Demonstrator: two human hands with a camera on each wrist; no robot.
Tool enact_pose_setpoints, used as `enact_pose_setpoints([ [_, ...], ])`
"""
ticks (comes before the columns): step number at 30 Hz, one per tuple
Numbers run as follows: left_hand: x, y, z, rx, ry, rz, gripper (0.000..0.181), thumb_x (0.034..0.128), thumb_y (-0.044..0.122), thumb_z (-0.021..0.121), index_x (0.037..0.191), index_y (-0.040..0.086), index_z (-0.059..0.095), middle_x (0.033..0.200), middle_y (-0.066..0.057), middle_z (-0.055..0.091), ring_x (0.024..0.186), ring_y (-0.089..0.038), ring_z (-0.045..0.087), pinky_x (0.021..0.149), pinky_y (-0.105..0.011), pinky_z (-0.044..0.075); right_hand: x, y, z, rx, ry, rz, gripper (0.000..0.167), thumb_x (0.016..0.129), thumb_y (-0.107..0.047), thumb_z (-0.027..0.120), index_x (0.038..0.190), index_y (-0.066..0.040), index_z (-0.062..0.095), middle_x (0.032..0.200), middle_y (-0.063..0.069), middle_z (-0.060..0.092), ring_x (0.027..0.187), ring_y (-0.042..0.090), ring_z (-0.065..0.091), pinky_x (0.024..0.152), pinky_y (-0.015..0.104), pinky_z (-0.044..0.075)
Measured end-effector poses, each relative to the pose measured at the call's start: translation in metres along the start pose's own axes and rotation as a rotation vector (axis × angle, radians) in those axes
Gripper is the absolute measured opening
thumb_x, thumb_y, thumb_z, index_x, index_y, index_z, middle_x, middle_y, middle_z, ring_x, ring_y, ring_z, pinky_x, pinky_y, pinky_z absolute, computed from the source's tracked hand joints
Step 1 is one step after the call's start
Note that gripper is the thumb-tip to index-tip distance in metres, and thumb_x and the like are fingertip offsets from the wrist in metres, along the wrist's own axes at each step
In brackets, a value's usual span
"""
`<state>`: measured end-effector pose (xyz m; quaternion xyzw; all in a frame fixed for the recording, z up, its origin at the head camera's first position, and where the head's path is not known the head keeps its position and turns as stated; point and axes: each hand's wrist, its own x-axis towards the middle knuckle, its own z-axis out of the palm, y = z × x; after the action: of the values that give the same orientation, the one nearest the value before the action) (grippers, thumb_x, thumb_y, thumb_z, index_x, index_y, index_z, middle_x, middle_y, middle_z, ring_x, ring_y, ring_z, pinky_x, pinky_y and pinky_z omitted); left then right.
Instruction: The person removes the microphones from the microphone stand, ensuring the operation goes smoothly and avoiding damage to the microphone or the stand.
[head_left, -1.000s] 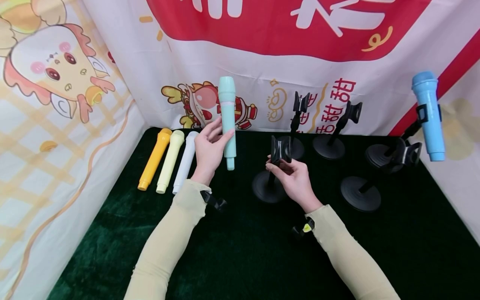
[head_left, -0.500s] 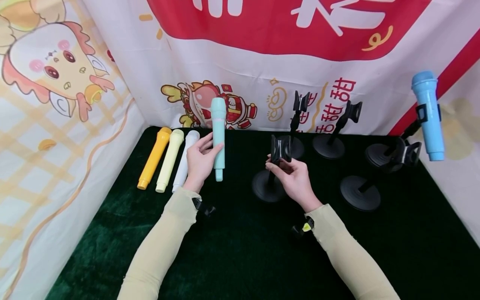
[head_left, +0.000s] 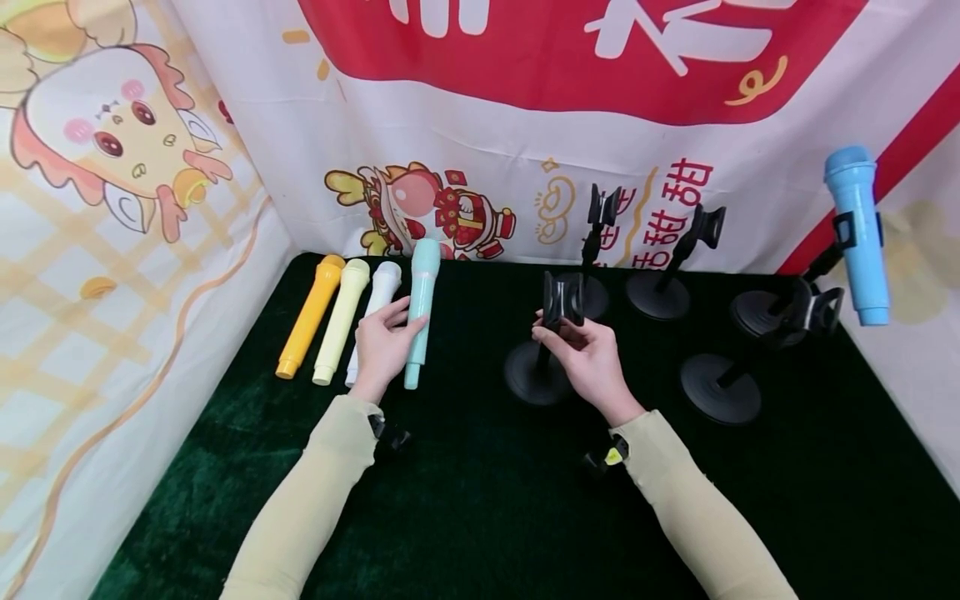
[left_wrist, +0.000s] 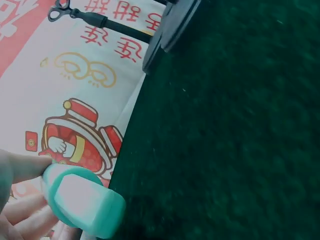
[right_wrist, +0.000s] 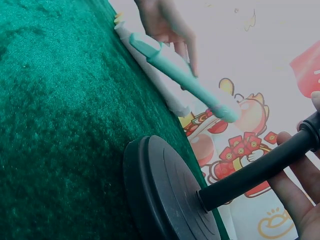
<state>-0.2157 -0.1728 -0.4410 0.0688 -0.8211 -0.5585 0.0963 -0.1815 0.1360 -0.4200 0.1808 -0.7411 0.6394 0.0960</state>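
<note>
My left hand (head_left: pixel 384 348) holds a mint-green toy microphone (head_left: pixel 422 304) between thumb and fingers, just right of a white microphone (head_left: pixel 383 287). In the right wrist view the mint microphone (right_wrist: pixel 185 80) hangs tilted, above the cloth. Its tail end (left_wrist: pixel 85 200) points at the left wrist camera. My right hand (head_left: pixel 588 362) grips a black desktop microphone stand (head_left: pixel 562 300) just below its clip. That stand's round base (right_wrist: pixel 170 195) rests on the cloth, and its clip holds no microphone.
Yellow (head_left: pixel 310 317) and cream (head_left: pixel 341 323) microphones lie beside the white one. Several more black stands (head_left: pixel 658 293) occupy the back and right of the green cloth (head_left: pixel 480 500). A blue microphone (head_left: pixel 860 237) sits in the clip of one at far right. A printed curtain (head_left: pixel 465 125) hangs behind.
My left hand has moved left and down with the mint microphone, from near the middle to beside the white microphone. My right hand stays on the stand.
</note>
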Motion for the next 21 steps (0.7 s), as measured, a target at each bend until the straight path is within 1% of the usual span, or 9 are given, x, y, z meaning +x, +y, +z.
enact_pose_setpoints([
  [2, -0.002, -0.001, -0.003, 0.061, 0.007, -0.009, 0.049, 0.0929, 0.028, 0.078, 0.138, 0.012, 0.065, 0.119, -0.012, 0.072, 0.098, -0.024, 0.072, 0.089, -0.045, 0.056, -0.001, -0.009, 0.001, -0.005, -0.005, 0.007, 0.022, 0.097, -0.013, 0.073, 0.118, -0.005, 0.074, 0.114, 0.011, 0.072, 0.098, 0.023, 0.071, 0.091, 0.031, 0.055],
  [4, -0.004, -0.001, -0.005, 0.123, 0.011, -0.019, 0.05, 0.0936, 0.029, 0.077, 0.139, 0.012, 0.065, 0.119, -0.012, 0.072, 0.098, -0.025, 0.072, 0.089, -0.046, 0.055, -0.001, -0.011, 0.001, -0.003, -0.006, 0.01, 0.023, 0.097, -0.012, 0.072, 0.118, -0.003, 0.074, 0.114, 0.012, 0.072, 0.098, 0.024, 0.071, 0.091, 0.032, 0.055],
  [6, -0.005, -0.002, -0.008, 0.175, 0.013, -0.03, 0.05, 0.0937, 0.031, 0.076, 0.139, 0.012, 0.065, 0.118, -0.012, 0.072, 0.098, -0.026, 0.072, 0.09, -0.047, 0.054, 0.0, -0.004, 0.0, 0.0, -0.002, 0.019, 0.023, 0.097, -0.013, 0.073, 0.118, -0.005, 0.074, 0.115, 0.009, 0.072, 0.099, 0.024, 0.071, 0.092, 0.032, 0.055],
  [10, -0.004, -0.003, -0.012, 0.246, -0.008, -0.049, 0.051, 0.0949, 0.031, 0.075, 0.14, 0.01, 0.063, 0.119, -0.014, 0.072, 0.102, -0.028, 0.071, 0.093, -0.049, 0.052, 0.002, 0.01, -0.001, 0.016, 0.005, 0.035, 0.023, 0.097, -0.017, 0.074, 0.118, -0.009, 0.075, 0.117, 0.005, 0.071, 0.101, 0.023, 0.07, 0.092, 0.032, 0.055],
  [15, -0.004, -0.004, -0.015, 0.295, -0.019, -0.046, 0.052, 0.0962, 0.029, 0.073, 0.142, 0.007, 0.061, 0.121, -0.016, 0.071, 0.105, -0.03, 0.07, 0.094, -0.05, 0.052, 0.002, 0.015, -0.001, 0.026, 0.002, 0.02, 0.024, 0.096, -0.024, 0.075, 0.117, -0.013, 0.075, 0.116, 0.004, 0.071, 0.101, 0.024, 0.07, 0.092, 0.034, 0.055],
  [21, -0.002, -0.005, -0.014, 0.324, -0.008, -0.037, 0.052, 0.0964, 0.028, 0.073, 0.141, 0.006, 0.061, 0.119, -0.017, 0.071, 0.103, -0.031, 0.069, 0.095, -0.051, 0.051, 0.002, 0.014, -0.001, 0.018, 0.006, 0.008, 0.025, 0.096, -0.026, 0.075, 0.117, -0.014, 0.076, 0.115, 0.004, 0.072, 0.099, 0.025, 0.071, 0.091, 0.034, 0.056],
])
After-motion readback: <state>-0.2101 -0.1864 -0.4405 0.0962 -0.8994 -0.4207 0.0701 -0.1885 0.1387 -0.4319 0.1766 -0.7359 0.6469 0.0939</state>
